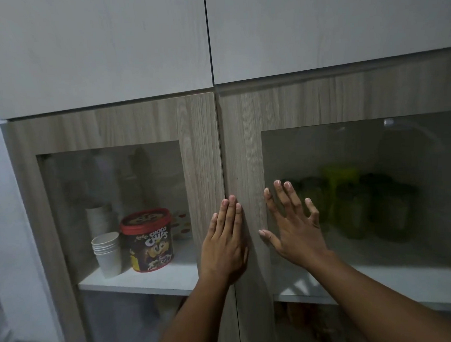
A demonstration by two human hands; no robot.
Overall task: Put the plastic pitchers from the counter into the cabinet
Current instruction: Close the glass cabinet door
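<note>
Nearest the camera, two bare forearms are stretched up toward a wood-grain cabinet, and nothing is carried in either hand. The left hand is laid flat against the doors right at the middle seam, fingers straight and pressed together, empty. The right hand is spread wide with the fingers fanned out, also empty, held over the inner stile of the right door where it meets the glass pane; whether the palm is actually touching can't really be told. No handle is seen anywhere, so it's probably a push-to-open or push-to-shut kind of door, which would explain why flat palms are used instead of a grip. Behind the left door glass, a stack of paper cups is parked next to a red-lidded Choco Chips tub on a white shelf. Further back, behind the tinted right pane, a cluster of greenish pitchers is seen standing upright on the shelf, pretty murky through the glass, so the count can't be made out. The counter isn't in view at all. Judging by that, the pitchers look to be stowed already and both doors sit closed, so the job seems basically finished.
</note>
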